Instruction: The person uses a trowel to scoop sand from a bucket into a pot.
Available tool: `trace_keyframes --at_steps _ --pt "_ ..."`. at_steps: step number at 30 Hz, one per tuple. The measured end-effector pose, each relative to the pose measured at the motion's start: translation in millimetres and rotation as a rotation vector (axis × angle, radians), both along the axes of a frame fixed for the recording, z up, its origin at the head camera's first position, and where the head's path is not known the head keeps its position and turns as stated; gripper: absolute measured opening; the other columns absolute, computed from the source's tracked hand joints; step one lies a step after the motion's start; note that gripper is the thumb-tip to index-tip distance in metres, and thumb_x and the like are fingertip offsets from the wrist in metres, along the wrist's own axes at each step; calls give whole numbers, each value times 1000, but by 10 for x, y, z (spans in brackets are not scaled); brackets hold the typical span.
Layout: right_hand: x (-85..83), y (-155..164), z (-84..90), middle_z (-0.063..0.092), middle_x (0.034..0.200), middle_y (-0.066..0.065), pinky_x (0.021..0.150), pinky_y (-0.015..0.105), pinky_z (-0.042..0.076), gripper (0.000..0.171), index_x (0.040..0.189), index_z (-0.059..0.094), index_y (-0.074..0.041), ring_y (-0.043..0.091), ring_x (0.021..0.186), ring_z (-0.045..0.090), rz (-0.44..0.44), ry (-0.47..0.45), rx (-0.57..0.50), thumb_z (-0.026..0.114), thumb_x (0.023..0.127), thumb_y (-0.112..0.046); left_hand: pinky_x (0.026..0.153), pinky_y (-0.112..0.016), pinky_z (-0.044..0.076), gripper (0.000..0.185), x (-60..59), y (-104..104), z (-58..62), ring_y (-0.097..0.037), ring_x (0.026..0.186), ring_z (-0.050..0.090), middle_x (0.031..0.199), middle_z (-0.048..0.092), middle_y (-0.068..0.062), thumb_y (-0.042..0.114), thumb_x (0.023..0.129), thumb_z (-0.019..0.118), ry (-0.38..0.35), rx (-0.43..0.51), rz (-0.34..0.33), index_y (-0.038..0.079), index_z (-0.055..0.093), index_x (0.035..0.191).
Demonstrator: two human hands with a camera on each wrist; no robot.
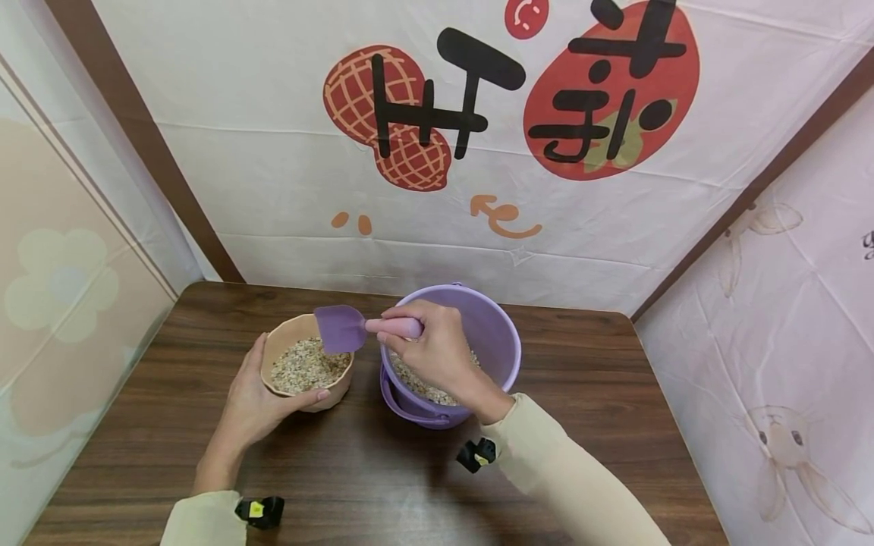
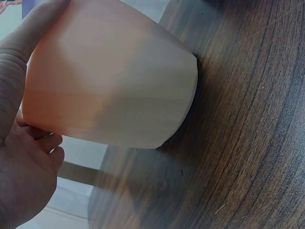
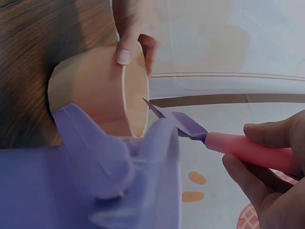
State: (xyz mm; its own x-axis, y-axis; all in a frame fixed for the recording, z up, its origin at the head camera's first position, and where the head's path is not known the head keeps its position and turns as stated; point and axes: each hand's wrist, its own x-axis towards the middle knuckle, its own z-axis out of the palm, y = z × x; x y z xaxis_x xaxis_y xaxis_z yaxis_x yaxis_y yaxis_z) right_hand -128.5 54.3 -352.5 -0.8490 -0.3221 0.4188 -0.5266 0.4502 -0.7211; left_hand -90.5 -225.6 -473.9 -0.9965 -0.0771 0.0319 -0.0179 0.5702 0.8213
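The left hand (image 1: 254, 402) grips the grain-filled cup (image 1: 307, 371) to steady it beside the bucket (image 1: 478, 334), while the right hand (image 1: 437, 353) grips the scoop (image 1: 348, 328) flat above the cup's rim

The cup (image 1: 307, 366) stands on the table (image 1: 601, 394), left of the bucket (image 1: 493, 334) and just beside it. Grain (image 1: 303, 365) lies in the cup, and more lies in the bucket. The left hand (image 1: 256, 402) wraps the cup from its left and near side. The right hand (image 1: 437, 353) sits over the bucket's left half, holding a scoop (image 1: 344, 328) whose blade reaches left over the cup's far rim. Behind the table hangs a cloth (image 1: 273, 152); more cloths close in both sides.
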Motion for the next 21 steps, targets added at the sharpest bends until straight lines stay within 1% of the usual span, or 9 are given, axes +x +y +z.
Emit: trace_keyframes --at_steps 7,9,12,15,17,19,21 --pt "32 194 42 77 92 -2 73 28 56 20 97 82 -11 9 85 69 -42 -71 -102 89 79 -13 106 -74 28 141 -1 -2 2 -54 141 28 160 21 -31 43 66 96 2 -1 3 8 0 164" --pt "41 275 47 77 93 -2 71 26 55 21 99 82 -11 8 84 69 -53 -112 -134 89 79 -15 106 -74 28 141 -2 1 2 -54 141 28 160 21 -31 43 66 96 5 -3 4 8 1 164" --pt "59 402 54 77 91 -3 62 23 51 21 100 81 -10 8 75 65 -70 -188 -184 88 81 -18 106 -73 29 140 -4 2 7 -53 141 30 160 23 -31 43 65 96 12 -7 8 7 2 164" --pt "81 528 58 77 88 -1 60 22 51 21 101 81 -9 10 73 64 -75 -263 -255 87 83 -18 106 -73 29 140 -4 4 10 -53 140 30 160 23 -31 43 65 96 15 -7 10 6 3 163" --pt "101 607 61 78 89 2 64 23 55 21 102 81 -9 12 75 67 -78 -303 -306 86 84 -18 106 -73 29 140 -4 6 11 -53 140 30 160 23 -31 43 66 96 15 -8 8 6 3 163" --pt "120 684 55 78 91 5 72 27 58 22 103 80 -7 15 81 71 -79 -332 -357 85 85 -17 106 -73 29 140 -4 8 12 -53 140 31 159 24 -31 43 65 96 18 -8 8 5 4 163" --pt "143 759 48 78 93 6 77 30 59 24 105 80 -4 17 84 73 -93 -353 -390 85 85 -16 106 -73 29 140 -5 8 13 -53 140 31 159 24 -31 42 65 96 21 -6 7 5 4 163"
